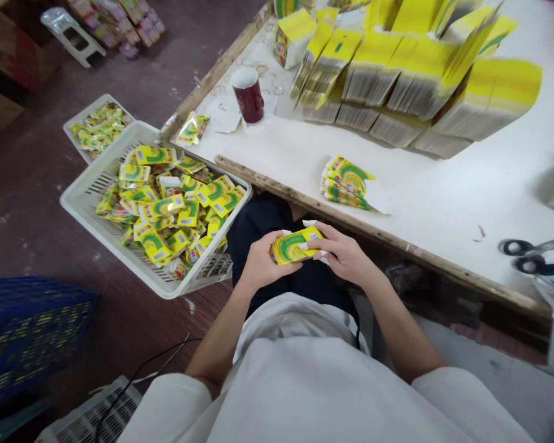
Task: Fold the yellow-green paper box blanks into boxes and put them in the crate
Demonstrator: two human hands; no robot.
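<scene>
Above my lap, a small yellow and green printed carton (289, 247) is held between both hands. My left hand (266, 258) grips its left end, thumb along the lower edge. Fingers of my right hand (344, 251) are closed on its right end, with white coverings on some fingertips. What is inside the carton cannot be seen. On the table in front of my hands lies a fanned stack of flat yellow cartons (348, 184). To my left, a white plastic basket (80, 203) holds many similar yellow cartons (166, 206).
The white table (268, 147) has a wooden edge. Rows of stacked flat cartons (397, 67) stand at its back, near a maroon mug (248, 95). Scissors (530, 255) lie at right. A blue crate (32, 332) and a white stool (74, 37) are on the floor.
</scene>
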